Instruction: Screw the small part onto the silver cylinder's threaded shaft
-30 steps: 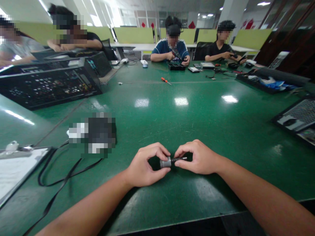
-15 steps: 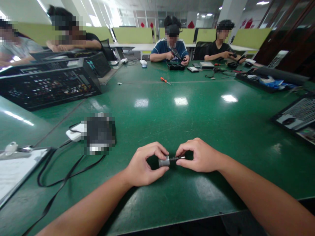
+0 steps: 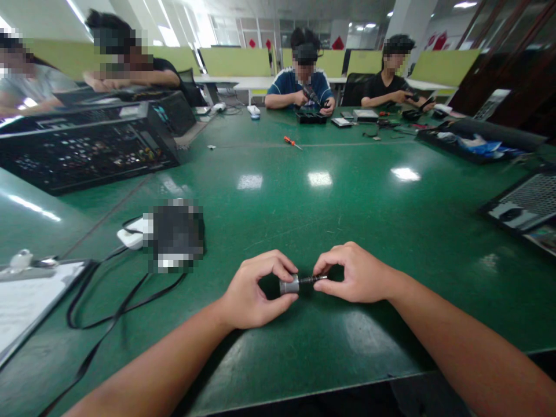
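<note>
Low over the green table (image 3: 295,220), a small silver metal cylinder (image 3: 289,284) with a thin dark ribbed shaft (image 3: 307,280) lies sideways between my hands. My left hand (image 3: 256,292) pinches the cylinder between thumb and fingers. At the other end, my right hand (image 3: 354,273) has its thumb and fingertips closed on the shaft near its shiny tip. The shaft points to the right, and a bare stretch of it shows between the hands. Exactly what kind of part this is, I cannot make out.
An orange screwdriver (image 3: 292,142) lies farther back. Black computer cases (image 3: 82,150) stand at left, near a clipboard (image 3: 39,295) and a black strap (image 3: 108,321). A mesh-panelled case (image 3: 527,200) sits at right. Several people work around the table.
My right hand has slid right along the shaft, towards its tip, leaving more of the shaft bare. The left hand has shifted slightly left with the cylinder.
</note>
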`<state>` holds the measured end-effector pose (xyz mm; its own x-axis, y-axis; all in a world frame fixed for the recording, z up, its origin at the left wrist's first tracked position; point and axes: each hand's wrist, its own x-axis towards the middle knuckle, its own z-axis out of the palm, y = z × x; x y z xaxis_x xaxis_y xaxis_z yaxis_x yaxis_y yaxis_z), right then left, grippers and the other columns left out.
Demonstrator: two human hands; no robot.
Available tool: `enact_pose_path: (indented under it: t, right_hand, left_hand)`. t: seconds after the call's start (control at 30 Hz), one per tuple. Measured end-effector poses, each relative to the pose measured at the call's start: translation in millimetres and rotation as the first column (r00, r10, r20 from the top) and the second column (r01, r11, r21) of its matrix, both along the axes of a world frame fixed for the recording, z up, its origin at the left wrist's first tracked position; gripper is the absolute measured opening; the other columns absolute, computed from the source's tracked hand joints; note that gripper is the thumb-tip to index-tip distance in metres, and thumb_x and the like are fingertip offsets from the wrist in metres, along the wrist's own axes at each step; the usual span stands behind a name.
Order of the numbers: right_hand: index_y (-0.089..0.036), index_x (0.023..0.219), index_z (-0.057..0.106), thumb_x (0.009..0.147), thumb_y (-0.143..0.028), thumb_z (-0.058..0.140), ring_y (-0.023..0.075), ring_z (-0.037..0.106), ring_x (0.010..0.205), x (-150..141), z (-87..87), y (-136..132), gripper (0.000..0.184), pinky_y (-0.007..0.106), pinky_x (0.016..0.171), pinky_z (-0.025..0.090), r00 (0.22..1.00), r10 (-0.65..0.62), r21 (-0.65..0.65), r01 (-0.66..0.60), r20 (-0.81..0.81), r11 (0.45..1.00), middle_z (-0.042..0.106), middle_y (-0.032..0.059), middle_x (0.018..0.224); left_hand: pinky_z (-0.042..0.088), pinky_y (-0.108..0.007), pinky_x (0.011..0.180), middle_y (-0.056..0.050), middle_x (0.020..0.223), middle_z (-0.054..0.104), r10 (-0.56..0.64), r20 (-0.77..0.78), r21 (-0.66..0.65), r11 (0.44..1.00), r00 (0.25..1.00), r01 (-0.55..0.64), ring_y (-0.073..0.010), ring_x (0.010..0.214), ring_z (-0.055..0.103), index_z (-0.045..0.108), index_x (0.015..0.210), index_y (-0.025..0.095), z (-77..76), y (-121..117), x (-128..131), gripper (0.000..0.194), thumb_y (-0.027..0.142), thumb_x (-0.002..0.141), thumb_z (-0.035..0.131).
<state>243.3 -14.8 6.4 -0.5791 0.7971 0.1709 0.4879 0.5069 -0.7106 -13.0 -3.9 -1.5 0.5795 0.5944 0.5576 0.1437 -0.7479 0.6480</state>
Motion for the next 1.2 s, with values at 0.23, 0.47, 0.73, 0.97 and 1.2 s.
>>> enact_pose_path:
  t: [0.23,0.47,0.73,0.97,1.2]
  right_hand:
    - [-0.019,0.089,0.078,0.084,-0.030,0.075,0.0161,0.074,0.075,2.9,1.1,0.9,0.012,0.024,0.072,0.053,1.000,-0.006,0.005,0.006,0.020,1.000,0.079,0.0028,0.081]
    - [-0.020,0.089,0.078,0.083,-0.030,0.076,0.0161,0.074,0.075,4.3,2.0,1.7,0.012,0.024,0.071,0.052,1.000,-0.002,-0.002,0.002,0.028,1.000,0.078,0.0026,0.081]
    - [-0.020,0.088,0.077,0.084,-0.031,0.075,0.0169,0.074,0.075,6.4,6.2,2.3,0.012,0.026,0.072,0.053,0.999,0.008,-0.009,-0.008,0.034,1.000,0.079,0.0030,0.081]
    - [-0.020,0.087,0.077,0.084,-0.031,0.076,0.0169,0.074,0.076,9.3,6.6,4.2,0.011,0.026,0.072,0.054,0.998,0.023,-0.036,-0.021,0.066,0.999,0.080,0.0026,0.083]
    - [-0.020,0.088,0.077,0.084,-0.031,0.075,0.0167,0.074,0.076,11.5,8.0,4.5,0.012,0.026,0.073,0.053,0.996,0.032,-0.033,-0.030,0.077,0.999,0.080,0.0023,0.084]
  left_hand:
    - [0.056,-0.029,0.074,-0.008,0.091,0.075,-0.002,-0.004,-0.007,1.000,1.000,0.002,-0.0175,0.079,0.073,0.065,0.084,0.017,-1.8,0.6,-1.1,0.020,0.013,0.074,0.082]
    - [0.056,-0.029,0.074,-0.008,0.090,0.075,0.004,-0.006,-0.003,1.000,1.000,-0.004,-0.0175,0.078,0.073,0.065,0.084,0.017,-0.2,0.2,0.0,0.019,0.013,0.074,0.082]
    - [0.057,-0.031,0.073,-0.009,0.090,0.075,0.017,-0.002,-0.014,1.000,1.000,-0.017,-0.0188,0.077,0.073,0.065,0.083,0.018,1.5,-1.3,0.6,0.018,0.015,0.075,0.081]
    - [0.057,-0.030,0.073,-0.009,0.090,0.075,0.004,-0.006,-0.013,1.000,1.000,-0.004,-0.0182,0.078,0.073,0.065,0.083,0.017,1.3,-0.9,0.2,0.019,0.013,0.074,0.081]
    - [0.057,-0.029,0.072,-0.009,0.090,0.075,0.020,-0.012,0.001,1.000,1.000,-0.020,-0.0177,0.077,0.073,0.065,0.082,0.017,2.7,-1.3,0.2,0.018,0.012,0.074,0.080]
